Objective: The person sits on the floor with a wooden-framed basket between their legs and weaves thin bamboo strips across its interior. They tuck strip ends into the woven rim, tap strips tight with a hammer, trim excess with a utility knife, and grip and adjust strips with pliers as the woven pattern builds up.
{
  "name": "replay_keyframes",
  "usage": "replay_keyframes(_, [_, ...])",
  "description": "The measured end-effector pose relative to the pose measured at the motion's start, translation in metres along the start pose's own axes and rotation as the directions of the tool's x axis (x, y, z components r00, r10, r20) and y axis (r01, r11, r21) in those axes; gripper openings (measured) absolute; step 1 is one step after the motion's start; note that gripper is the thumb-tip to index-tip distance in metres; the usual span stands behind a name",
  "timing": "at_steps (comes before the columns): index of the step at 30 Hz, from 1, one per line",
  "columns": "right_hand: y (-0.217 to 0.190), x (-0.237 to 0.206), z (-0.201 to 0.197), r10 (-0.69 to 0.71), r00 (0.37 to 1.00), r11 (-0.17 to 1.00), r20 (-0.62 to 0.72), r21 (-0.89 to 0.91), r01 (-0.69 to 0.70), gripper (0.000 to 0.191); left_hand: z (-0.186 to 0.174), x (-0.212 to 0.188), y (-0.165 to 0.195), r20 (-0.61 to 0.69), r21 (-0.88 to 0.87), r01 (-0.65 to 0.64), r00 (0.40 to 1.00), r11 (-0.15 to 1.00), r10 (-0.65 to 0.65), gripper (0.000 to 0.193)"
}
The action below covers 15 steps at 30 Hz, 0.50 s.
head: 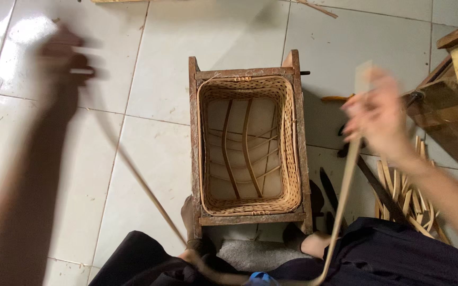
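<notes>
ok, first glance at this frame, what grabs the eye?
The woven basket dead centre, sitting inside a worn wooden frame on the white tiled floor, with curved ribs showing across its open bottom. Next, the long cane strip looping from the blurred left hand at upper left down past the lap and up to the right hand at right. A pile of cut strips lies at lower right.
</notes>
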State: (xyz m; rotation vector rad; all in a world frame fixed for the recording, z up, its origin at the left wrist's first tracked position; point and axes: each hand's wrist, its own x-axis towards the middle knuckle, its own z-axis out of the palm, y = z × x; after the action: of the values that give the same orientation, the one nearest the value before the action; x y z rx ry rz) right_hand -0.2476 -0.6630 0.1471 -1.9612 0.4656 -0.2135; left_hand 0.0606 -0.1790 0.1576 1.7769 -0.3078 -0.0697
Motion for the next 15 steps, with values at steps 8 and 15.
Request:
replay_keyframes(8, [0.012, -0.025, 0.05, -0.409, 0.738, 0.854, 0.537, -0.06, 0.517, 0.046, 0.18, -0.046, -0.019, 0.669, 0.295, 0.263, 0.629, 0.919, -0.395, 0.028])
replay_keyframes(15, [0.002, -0.019, 0.057, -0.375, 0.674, 0.734, 0.637, -0.239, 0.635, 0.061, 0.23, -0.065, 0.01, 0.895, 0.334, 0.003, 0.315, 0.943, -0.317, 0.031])
